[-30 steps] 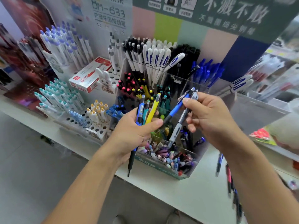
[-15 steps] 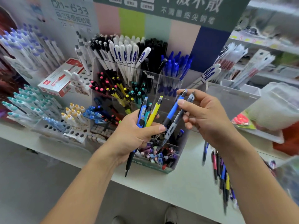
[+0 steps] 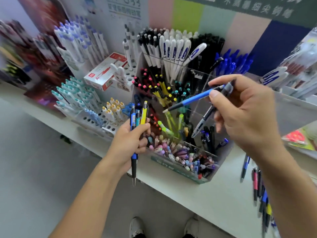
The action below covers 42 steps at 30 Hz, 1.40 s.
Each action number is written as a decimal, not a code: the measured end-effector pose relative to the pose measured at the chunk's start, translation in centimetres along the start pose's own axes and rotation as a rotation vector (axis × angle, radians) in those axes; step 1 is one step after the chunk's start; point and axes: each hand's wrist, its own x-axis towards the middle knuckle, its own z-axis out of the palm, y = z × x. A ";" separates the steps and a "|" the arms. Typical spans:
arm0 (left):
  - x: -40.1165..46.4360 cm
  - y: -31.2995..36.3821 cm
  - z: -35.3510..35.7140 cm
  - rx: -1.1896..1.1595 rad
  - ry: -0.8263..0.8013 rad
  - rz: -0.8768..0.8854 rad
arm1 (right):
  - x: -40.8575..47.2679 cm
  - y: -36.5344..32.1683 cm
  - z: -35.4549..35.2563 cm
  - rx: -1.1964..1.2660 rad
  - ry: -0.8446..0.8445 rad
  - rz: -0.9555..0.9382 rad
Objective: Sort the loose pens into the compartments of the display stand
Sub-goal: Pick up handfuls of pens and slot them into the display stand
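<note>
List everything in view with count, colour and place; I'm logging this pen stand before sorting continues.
display stand: one, clear, on the counter, compartments full of mixed-colour pens
counter: one, white
loose pens: several, mixed colours, on the counter at right
white pens: many, back row of the stand
box: one, white and red, left of the stand
shoes: two, grey, on the floor
left hand: grip on a bundle of pens, blue, teal, yellow
right hand: grip on a blue pen and a dark pen, above the stand

Blue pen [image 3: 192, 100] in right hand [image 3: 247, 114] now tilted flatter, apart from grey pen [image 3: 204, 120], tip leftward.
</note>
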 end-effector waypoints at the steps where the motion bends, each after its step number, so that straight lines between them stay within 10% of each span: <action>1: 0.0 0.0 -0.8 -0.044 0.018 -0.011 | 0.2 -0.2 1.2 -0.059 -0.024 -0.040; 24: 3.3 1.0 -4.2 -0.067 0.261 0.075 | 7.5 2.3 16.0 -0.775 -0.603 -0.056; 42: 3.9 1.0 -4.9 -0.130 0.248 0.029 | 8.4 5.3 17.4 -0.735 -0.740 -0.339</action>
